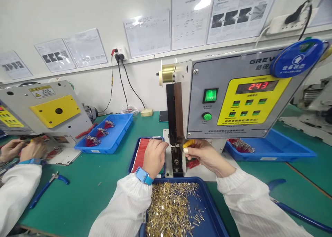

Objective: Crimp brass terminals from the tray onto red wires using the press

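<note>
My left hand [155, 156], with a blue wrist strap [144, 175], pinches at the left of the black crimping head [176, 157] of a bench machine [233, 98]. A thin bit shows at its fingertips, too small to name. On the other side of the head, my right hand [203, 155] is closed in a pinch, with a yellow cover on one finger; what it holds is hidden. Under my left hand lies a tray of red wires [141, 154]. Just in front of the head, a blue tray [211, 209] holds a heap of gold-coloured metal pins [172, 206].
Blue bins with red wire bundles stand at left [118, 135] and right [275, 155]. Blue-handled cutters lie at left [48, 190] and right [293, 212]. At far left, a co-worker's hands [32, 150] work at another machine [52, 105]. A gold-coloured spool [168, 73] is on my machine.
</note>
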A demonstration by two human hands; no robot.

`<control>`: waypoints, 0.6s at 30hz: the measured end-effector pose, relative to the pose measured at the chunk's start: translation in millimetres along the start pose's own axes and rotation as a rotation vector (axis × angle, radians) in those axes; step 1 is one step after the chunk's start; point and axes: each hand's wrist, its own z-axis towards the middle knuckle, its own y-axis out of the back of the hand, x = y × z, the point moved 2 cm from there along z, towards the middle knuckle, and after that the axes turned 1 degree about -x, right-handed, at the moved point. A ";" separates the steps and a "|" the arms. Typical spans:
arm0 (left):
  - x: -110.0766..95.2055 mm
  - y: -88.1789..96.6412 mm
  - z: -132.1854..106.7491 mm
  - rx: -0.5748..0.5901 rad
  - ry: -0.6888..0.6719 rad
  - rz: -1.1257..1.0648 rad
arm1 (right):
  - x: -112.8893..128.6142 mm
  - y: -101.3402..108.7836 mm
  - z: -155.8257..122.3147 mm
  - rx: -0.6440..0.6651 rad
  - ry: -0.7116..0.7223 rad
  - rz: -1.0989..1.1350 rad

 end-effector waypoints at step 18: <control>-4.1 1.3 -2.0 0.023 -0.020 -0.042 | -20.2 -7.5 11.2 -0.100 0.085 -0.274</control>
